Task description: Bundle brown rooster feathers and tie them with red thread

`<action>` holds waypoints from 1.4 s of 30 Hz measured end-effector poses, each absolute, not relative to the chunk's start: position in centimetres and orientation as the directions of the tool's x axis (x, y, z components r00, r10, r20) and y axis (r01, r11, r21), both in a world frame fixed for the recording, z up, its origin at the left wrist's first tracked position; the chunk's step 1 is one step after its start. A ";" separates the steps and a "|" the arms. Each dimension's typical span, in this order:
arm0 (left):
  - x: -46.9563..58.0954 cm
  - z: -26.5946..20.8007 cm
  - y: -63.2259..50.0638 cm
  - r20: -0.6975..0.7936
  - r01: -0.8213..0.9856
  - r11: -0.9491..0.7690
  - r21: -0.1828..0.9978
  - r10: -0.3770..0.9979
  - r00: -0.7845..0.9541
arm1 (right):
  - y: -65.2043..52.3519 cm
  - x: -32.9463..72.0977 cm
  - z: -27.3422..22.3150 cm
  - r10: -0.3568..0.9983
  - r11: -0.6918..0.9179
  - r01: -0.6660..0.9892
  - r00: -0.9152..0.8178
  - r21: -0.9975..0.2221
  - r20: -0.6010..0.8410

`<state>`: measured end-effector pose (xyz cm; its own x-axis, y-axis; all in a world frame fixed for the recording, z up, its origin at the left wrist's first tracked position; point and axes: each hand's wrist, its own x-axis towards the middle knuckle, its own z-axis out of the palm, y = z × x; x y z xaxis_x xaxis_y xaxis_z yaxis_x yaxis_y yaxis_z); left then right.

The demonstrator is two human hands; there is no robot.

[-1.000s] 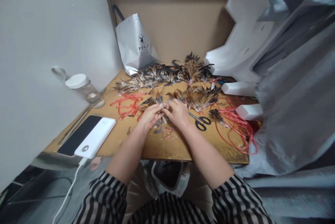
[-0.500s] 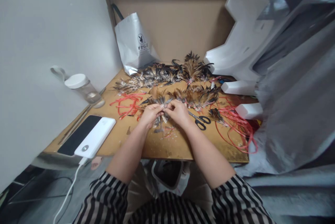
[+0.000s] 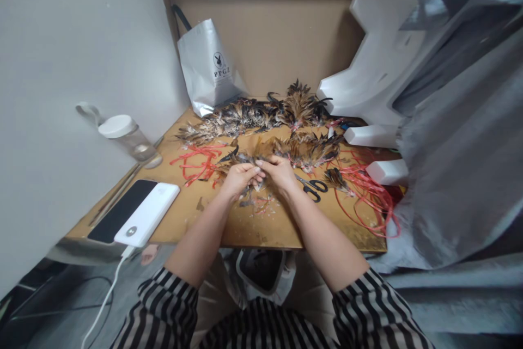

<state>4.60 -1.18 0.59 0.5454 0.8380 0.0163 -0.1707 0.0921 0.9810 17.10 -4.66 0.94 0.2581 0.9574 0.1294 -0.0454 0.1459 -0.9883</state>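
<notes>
My left hand (image 3: 241,179) and my right hand (image 3: 280,172) meet over the middle of the table, fingertips pinched close together. Brown feathers (image 3: 265,147) show just beyond the fingers; whether they are held or lie behind is partly hidden. The left fingers are curled into a pinch, and so are the right thumb and forefinger. Black-handled scissors (image 3: 314,190) lie right of my right hand, blades pointing toward it. Red plastic strips (image 3: 198,163) are spread to the left. Under my hands lie feather scraps and short red bits (image 3: 261,206).
A long heap of feathers (image 3: 241,117) lies across the back before a silver bag (image 3: 208,68). More red strips (image 3: 363,191) and a small feather bunch (image 3: 338,179) are right. A power bank (image 3: 147,214), phone (image 3: 122,210) and bottle (image 3: 129,136) stand left. A bin (image 3: 261,270) is below the edge.
My right hand has turned slightly, its fingers shifting over the left fingertips. The left fingers are more curled. The other things keep their places, apart from a slight shift of the view.
</notes>
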 end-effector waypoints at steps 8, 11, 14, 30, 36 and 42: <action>4.4 0.7 -0.8 0.007 -0.206 0.111 0.972 0.867 0.499 | -4.7 17.5 1.8 0.971 0.075 -0.170 0.237 -0.983 0.033; 4.1 0.8 -0.3 -0.008 -0.284 0.147 0.947 0.899 0.438 | -4.7 19.2 2.0 0.934 0.108 0.127 0.327 -0.986 0.145; 4.0 1.0 -0.1 -0.024 -0.347 0.175 0.921 0.917 0.399 | -4.7 20.7 1.4 0.961 0.035 0.472 0.227 -0.881 0.160; 3.9 0.7 0.0 -0.046 -0.362 0.235 0.902 0.886 0.461 | -4.6 19.7 1.0 0.970 -0.072 0.686 0.216 -0.725 0.108; 3.7 0.3 0.2 -0.074 -0.331 0.306 0.893 0.825 0.560 | -4.5 19.7 1.2 0.927 0.022 0.556 0.299 -0.831 0.224; 3.7 0.5 -0.2 -0.138 -0.235 0.338 0.911 0.788 0.600 | -4.8 18.7 1.4 0.879 0.082 0.594 0.336 -0.800 0.338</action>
<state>3.67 -0.23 0.49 0.5999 0.7881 -0.1381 -0.2348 0.3384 0.9112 18.71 -4.81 1.36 0.3355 0.8791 0.3385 0.5938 0.0816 -0.8005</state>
